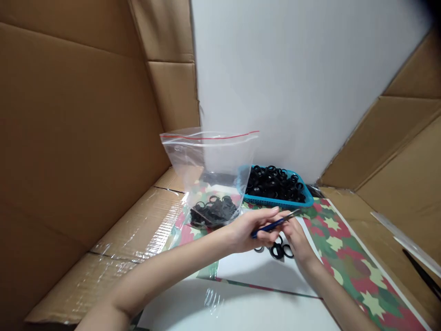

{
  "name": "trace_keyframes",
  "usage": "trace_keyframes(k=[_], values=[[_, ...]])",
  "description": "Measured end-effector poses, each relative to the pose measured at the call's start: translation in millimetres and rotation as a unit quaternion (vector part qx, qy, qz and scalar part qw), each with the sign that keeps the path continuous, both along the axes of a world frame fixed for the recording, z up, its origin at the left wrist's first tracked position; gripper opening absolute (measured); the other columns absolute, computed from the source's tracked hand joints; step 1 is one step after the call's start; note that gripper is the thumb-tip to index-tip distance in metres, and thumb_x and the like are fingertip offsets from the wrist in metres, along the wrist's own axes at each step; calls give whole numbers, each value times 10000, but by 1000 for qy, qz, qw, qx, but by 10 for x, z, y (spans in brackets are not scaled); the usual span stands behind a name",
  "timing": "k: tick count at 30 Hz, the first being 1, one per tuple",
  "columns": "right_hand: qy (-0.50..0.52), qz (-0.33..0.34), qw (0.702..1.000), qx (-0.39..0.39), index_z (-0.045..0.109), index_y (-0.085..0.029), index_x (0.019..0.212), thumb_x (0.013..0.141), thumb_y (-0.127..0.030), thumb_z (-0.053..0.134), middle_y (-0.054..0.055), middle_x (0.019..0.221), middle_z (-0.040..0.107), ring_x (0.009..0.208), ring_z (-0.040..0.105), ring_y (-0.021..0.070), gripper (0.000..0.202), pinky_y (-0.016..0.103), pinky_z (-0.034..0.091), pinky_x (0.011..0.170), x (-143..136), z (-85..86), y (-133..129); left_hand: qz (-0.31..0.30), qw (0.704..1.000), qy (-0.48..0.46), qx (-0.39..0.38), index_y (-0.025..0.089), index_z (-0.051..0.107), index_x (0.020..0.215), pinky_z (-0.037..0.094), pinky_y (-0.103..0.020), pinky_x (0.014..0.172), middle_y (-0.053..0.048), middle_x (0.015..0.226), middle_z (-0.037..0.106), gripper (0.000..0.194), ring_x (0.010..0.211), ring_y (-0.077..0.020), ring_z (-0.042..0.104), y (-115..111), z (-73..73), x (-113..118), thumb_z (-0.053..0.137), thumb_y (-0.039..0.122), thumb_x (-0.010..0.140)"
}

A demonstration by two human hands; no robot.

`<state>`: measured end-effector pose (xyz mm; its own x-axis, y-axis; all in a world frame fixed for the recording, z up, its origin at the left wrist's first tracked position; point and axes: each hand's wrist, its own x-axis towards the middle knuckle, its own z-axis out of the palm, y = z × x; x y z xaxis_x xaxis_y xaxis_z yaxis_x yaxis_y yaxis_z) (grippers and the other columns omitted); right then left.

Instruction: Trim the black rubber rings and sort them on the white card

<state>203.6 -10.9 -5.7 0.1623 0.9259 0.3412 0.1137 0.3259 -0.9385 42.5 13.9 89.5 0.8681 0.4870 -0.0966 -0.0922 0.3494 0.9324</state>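
My left hand point(246, 230) is closed around a slim blue tool with a narrow metal tip point(272, 226), which slants up to the right; whether it is a knife or tweezers I cannot tell. Just under the tip, my right hand point(299, 239) has its fingers bent close against the left fingers, and what they hold is hidden. Several black rubber rings point(276, 251) lie below both hands on a white sheet point(255, 271). Behind my left wrist stands a clear zip bag point(213, 156), open at the top, with black rings point(215, 211) in its bottom.
A blue basket point(275, 202) heaped with black rings point(272, 181) stands against the white back wall point(292, 82). Cardboard walls point(76, 124) rise on both sides. Under the sheet lies a camouflage-patterned mat point(347, 248). A dark thin tool point(422, 273) lies at the far right.
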Motion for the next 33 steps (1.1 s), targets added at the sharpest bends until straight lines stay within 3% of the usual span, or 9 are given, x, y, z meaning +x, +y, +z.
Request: trace_keyframes(k=[5, 10, 13, 16, 18, 27, 33], values=[[77, 39, 986, -142, 573, -199, 839, 807, -460, 538, 15, 746, 562, 687, 560, 148, 266, 269, 473, 609, -9, -134, -90, 69, 994, 74, 30, 71, 606, 764, 80, -218, 406, 17, 502, 477, 454, 380, -22, 220, 93, -462, -423, 580, 525, 760], [26, 79, 988, -129, 566, -208, 867, 832, -446, 517, 21, 807, 559, 715, 563, 148, 245, 271, 475, 620, -13, -142, -153, 103, 983, 136, 65, 103, 591, 754, 160, -190, 413, 27, 538, 461, 412, 459, -52, 342, 115, -750, -532, 657, 508, 720], [-38, 54, 995, -77, 559, -215, 886, 847, -378, 525, 16, 833, 549, 716, 551, 135, 171, 271, 465, 646, -25, -100, -239, 111, 959, 176, 191, 113, 602, 776, 250, -192, 461, 19, 578, 487, 342, 510, -73, 394, 81, -797, -530, 592, 454, 797], [-65, 39, 996, -42, 539, -215, 874, 838, -311, 545, 4, 808, 537, 686, 546, 123, 103, 262, 451, 618, -43, -76, -295, 112, 896, 196, 383, 127, 603, 787, 311, -208, 537, 8, 616, 518, 326, 562, -91, 428, 50, -810, -510, 472, 412, 876], [-55, 43, 997, -31, 530, -214, 863, 835, -293, 550, -7, 779, 520, 647, 543, 116, 86, 256, 446, 582, -59, -80, -309, 113, 866, 188, 449, 130, 598, 795, 317, -212, 551, 5, 630, 533, 305, 569, -95, 440, 32, -828, -502, 461, 387, 887], [-39, 101, 993, 57, 538, -229, 919, 859, -207, 511, 30, 834, 561, 794, 556, 154, 70, 298, 460, 653, -98, -54, -366, 147, 796, 65, 583, 120, 567, 846, 331, -214, 493, 0, 582, 509, 180, 510, -104, 431, -35, -826, -502, 514, 290, 870], [-50, 117, 986, 108, 547, -242, 959, 853, -170, 492, 29, 832, 557, 797, 566, 160, 139, 317, 483, 665, -130, -25, -400, 147, 776, 36, 612, 120, 551, 876, 341, -221, 503, 3, 575, 520, 158, 492, -100, 434, -87, -818, -481, 523, 276, 872]])
